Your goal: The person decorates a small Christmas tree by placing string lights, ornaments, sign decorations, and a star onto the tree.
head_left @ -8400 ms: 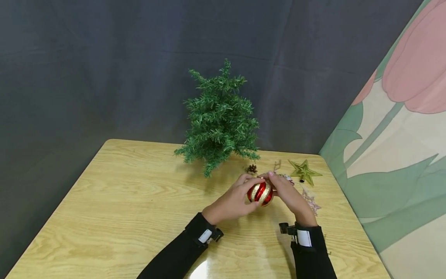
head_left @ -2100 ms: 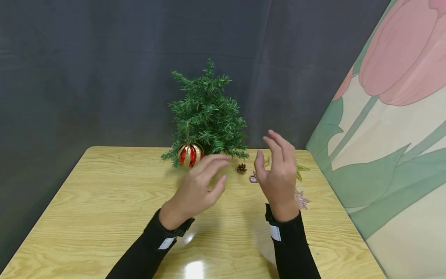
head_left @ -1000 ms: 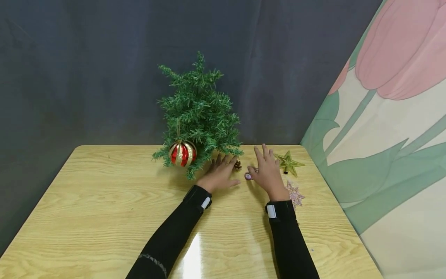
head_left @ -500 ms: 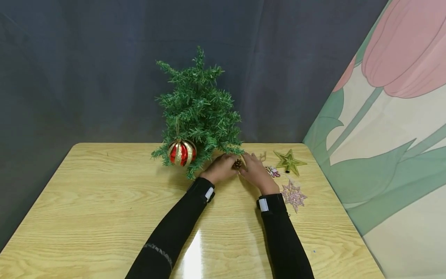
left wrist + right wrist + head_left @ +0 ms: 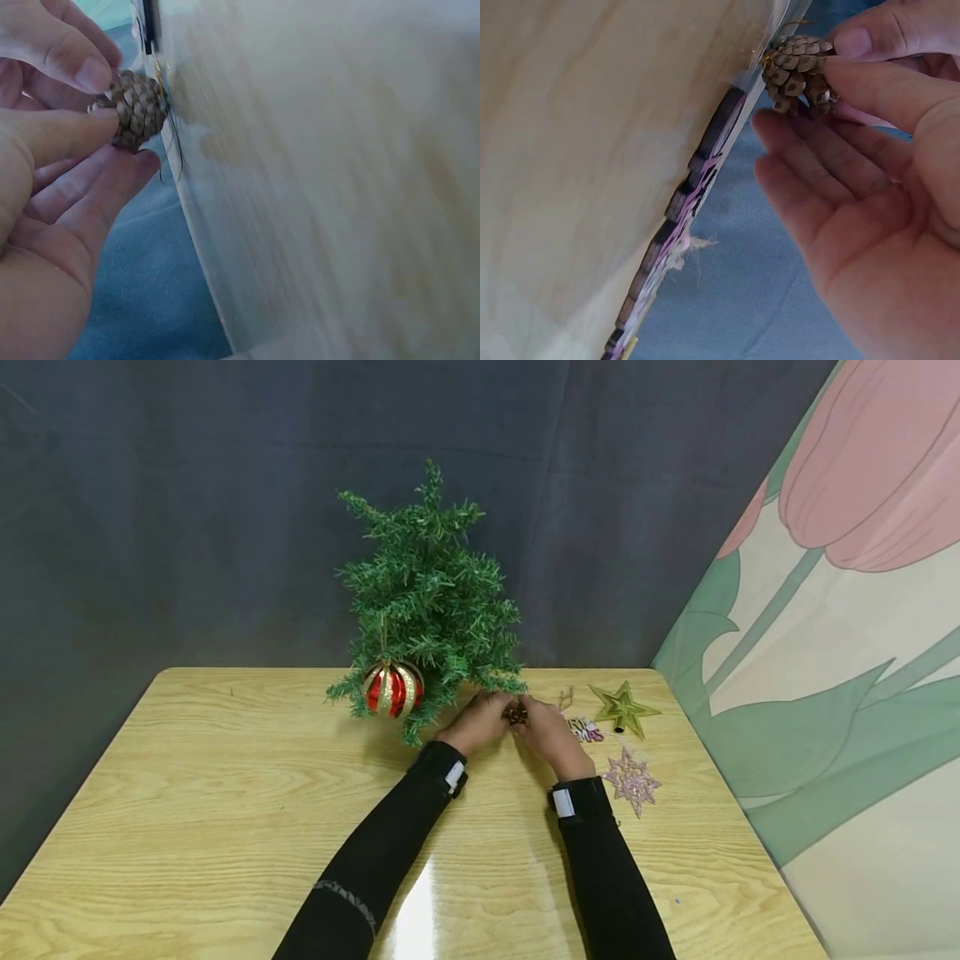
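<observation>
A brown pine cone (image 5: pixel 515 714) is between both hands, close to the lower right branches of the small green Christmas tree (image 5: pixel 438 593). My left hand (image 5: pixel 477 724) holds it from the left; in the left wrist view its thumb presses the cone's scales (image 5: pixel 135 109) with fingers underneath. From the other side my right hand (image 5: pixel 553 735) pinches it, thumb on the cone (image 5: pixel 799 67) in the right wrist view. Thin gold thread (image 5: pixel 160 75) shows at the cone's end. A red and gold striped bauble (image 5: pixel 393 689) hangs from the tree's left front.
Right of my hands lie a lettered ornament (image 5: pixel 585 730), a gold star topper (image 5: pixel 624 707) and a pink glittery snowflake (image 5: pixel 632 782) on the wooden table (image 5: pixel 225 827). A dark curtain (image 5: pixel 225 510) hangs behind, and a tulip-patterned cloth (image 5: pixel 847 735) borders the right.
Earlier both hands held the bauble; it then came to hang on the tree. My hands reached to the pine cone, closed in around it and now turn it slightly.
</observation>
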Tool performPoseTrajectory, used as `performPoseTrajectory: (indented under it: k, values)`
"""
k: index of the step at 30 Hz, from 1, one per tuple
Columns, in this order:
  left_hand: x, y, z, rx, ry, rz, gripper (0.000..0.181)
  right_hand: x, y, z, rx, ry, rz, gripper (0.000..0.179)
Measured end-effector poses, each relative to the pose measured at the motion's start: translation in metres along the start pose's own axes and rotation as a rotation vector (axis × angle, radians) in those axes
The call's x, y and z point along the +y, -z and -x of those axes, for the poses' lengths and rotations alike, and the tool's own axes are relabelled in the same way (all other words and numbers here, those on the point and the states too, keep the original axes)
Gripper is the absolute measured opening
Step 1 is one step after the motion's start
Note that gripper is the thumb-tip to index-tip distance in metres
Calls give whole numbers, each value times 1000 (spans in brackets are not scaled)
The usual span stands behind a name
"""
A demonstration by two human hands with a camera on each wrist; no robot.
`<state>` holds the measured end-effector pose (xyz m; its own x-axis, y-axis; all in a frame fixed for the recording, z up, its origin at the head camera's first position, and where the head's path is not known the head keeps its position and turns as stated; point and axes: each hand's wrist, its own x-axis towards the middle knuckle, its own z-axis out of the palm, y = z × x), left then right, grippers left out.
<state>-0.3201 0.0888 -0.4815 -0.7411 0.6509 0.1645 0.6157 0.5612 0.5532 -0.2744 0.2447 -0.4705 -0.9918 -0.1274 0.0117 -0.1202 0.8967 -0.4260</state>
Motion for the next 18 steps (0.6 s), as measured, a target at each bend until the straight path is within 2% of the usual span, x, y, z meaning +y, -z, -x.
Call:
performPoseTrajectory:
  k: [5,10,13,18]
  values:
    - [2,-3,-1,6,50,70,22,1,-1,0,8,-43,-82,39]
    - [2,-6,0,43,41,98,23,1,0,2,11,-100,-189,31]
    - [3,-6,2,55,33,89,24,1,3,4,18,-94,-227,27]
    - [7,-6,9,69,45,145,26,-1,9,9,4,-87,-243,24]
